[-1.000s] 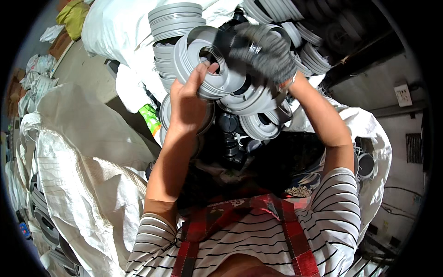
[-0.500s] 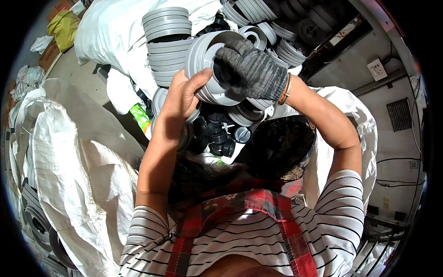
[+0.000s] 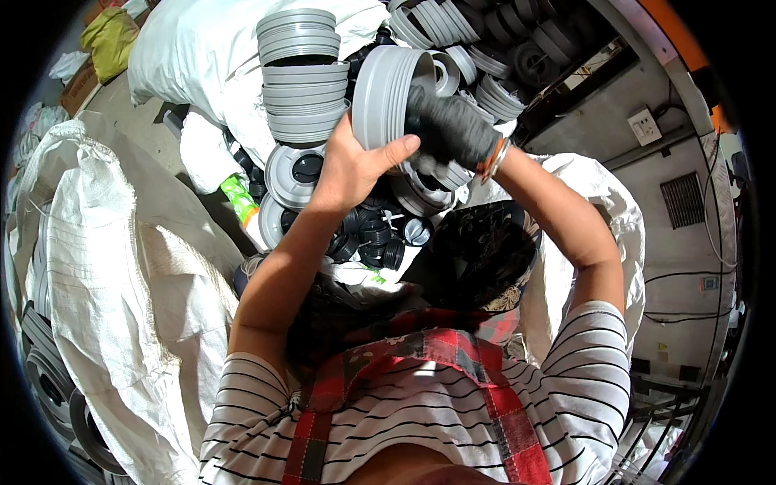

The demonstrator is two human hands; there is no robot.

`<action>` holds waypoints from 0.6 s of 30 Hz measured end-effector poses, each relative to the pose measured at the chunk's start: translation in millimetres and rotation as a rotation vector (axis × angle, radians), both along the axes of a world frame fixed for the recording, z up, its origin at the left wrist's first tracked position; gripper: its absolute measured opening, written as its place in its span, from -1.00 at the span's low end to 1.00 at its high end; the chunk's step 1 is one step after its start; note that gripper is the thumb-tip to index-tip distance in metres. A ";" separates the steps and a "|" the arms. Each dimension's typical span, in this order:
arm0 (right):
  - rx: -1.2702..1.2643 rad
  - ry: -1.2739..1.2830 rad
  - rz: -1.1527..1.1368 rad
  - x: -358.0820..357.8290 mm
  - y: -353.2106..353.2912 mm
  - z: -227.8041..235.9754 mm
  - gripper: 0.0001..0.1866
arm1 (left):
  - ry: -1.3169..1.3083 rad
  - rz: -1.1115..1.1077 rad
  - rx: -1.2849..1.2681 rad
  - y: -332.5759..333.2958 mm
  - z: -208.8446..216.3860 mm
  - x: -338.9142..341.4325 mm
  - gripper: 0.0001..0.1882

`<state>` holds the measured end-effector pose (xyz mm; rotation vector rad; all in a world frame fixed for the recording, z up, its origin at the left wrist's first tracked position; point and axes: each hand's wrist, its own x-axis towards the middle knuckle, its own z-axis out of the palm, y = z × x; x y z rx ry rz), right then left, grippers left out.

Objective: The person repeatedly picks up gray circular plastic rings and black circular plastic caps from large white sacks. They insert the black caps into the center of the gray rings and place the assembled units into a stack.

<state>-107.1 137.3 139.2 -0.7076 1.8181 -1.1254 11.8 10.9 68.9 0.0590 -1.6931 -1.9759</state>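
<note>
My bare left hand (image 3: 354, 168) grips a round grey ridged plastic housing (image 3: 382, 99) by its rim, thumb along the near edge. The housing is tilted, its open side turned to the right. At that side is my right hand (image 3: 457, 133) in a dark grey knit glove, its fingers smeared by motion and partly hidden. Behind the left hand rises a stack of grey plastic rings (image 3: 303, 103). Below the stack lies a grey round part (image 3: 283, 176) with a black centre. Several small black threaded caps (image 3: 376, 234) are heaped beneath my hands.
White woven sacks (image 3: 113, 283) stand at my left, and another sack (image 3: 586, 190) is at my right. A stuffed white sack (image 3: 202, 52) lies at the far left. More grey rings (image 3: 440, 20) are piled at the back. A wall socket (image 3: 644, 127) is on the right.
The housing has turned from showing its hub to showing its ridged side, and shifted slightly right. My gloved right hand, earlier at the black threaded piece in the hub, is now blurred beside it.
</note>
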 end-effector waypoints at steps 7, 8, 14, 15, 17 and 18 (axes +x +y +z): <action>-0.292 0.510 -0.012 -11.7 3.9 -28.5 -0.33 | -0.043 0.038 -0.197 4.0 7.9 6.4 -0.42; -0.242 0.270 -0.059 -18.3 2.9 -28.6 -0.42 | -0.016 0.099 -0.224 2.9 9.6 7.7 -0.42; 0.305 1.140 0.109 -77.4 -15.7 -38.9 -0.51 | 0.063 0.308 -0.354 -10.9 23.0 7.3 -0.44; 0.365 1.195 0.164 -72.0 -22.5 -42.9 -0.52 | 0.064 0.308 -0.340 -11.2 19.4 4.5 -0.44; 0.487 1.244 0.167 -61.7 -36.2 -43.6 -0.50 | 0.063 0.309 -0.316 -11.3 10.1 0.8 -0.45; 0.493 1.275 0.211 -65.6 -36.9 -45.8 -0.49 | 0.053 0.301 -0.312 -11.1 9.6 0.9 -0.45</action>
